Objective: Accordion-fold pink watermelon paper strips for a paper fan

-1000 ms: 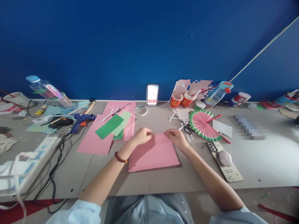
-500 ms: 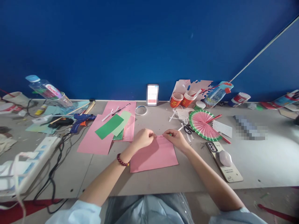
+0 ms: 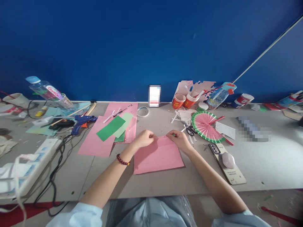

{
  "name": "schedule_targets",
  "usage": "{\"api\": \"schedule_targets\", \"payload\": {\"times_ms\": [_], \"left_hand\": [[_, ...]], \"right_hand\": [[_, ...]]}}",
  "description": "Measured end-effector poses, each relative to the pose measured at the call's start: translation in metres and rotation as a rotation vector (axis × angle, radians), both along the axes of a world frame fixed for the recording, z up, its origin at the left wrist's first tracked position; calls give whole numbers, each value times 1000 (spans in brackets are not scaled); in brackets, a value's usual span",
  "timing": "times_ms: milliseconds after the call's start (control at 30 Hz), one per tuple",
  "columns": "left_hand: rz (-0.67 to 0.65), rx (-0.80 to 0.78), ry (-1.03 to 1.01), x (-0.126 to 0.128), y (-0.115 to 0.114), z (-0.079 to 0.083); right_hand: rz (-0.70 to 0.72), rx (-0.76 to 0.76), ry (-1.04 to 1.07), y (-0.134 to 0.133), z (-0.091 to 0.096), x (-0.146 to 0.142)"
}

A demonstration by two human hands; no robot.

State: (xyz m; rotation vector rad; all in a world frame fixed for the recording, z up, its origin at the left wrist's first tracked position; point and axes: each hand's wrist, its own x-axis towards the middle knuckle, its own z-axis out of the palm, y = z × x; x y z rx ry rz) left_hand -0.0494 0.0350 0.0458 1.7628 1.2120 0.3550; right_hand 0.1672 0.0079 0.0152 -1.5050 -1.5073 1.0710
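Note:
A pink paper sheet [image 3: 158, 156] lies on the grey table [image 3: 165, 183] in front of me. My left hand [image 3: 144, 138] pinches the sheet's far edge at its left part, fingers closed. My right hand [image 3: 180, 139] pinches the same far edge toward the right, fingers closed too. The two hands are a short gap apart. A dark red bead bracelet [image 3: 122, 160] sits on my left wrist.
Left of the sheet lie larger pink sheets [image 3: 97, 142] with green strips [image 3: 111, 127], a blue glue gun [image 3: 81, 121] and a power strip [image 3: 30, 164]. To the right are a watermelon paper fan [image 3: 205, 126], scissors [image 3: 189, 130], a phone on a wooden board [image 3: 228, 164], red paper cups [image 3: 184, 101] and a tape roll [image 3: 143, 111].
The pink sheet has shifted slightly on the table under both pinching hands; its near edge now sits a little farther right. The hands stay at the far edge.

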Motion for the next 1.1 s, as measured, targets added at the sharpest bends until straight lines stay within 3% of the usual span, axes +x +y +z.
{"api": "schedule_targets", "payload": {"times_ms": [567, 833, 1100], "left_hand": [[39, -76, -67, -5, 2, 0], [66, 65, 8, -3, 3, -4], [16, -45, -86, -10, 7, -2]], "right_hand": [[-35, 25, -28, -1, 7, 0], [-35, 14, -30, -2, 8, 0], [-56, 48, -57, 2, 4, 6]]}}
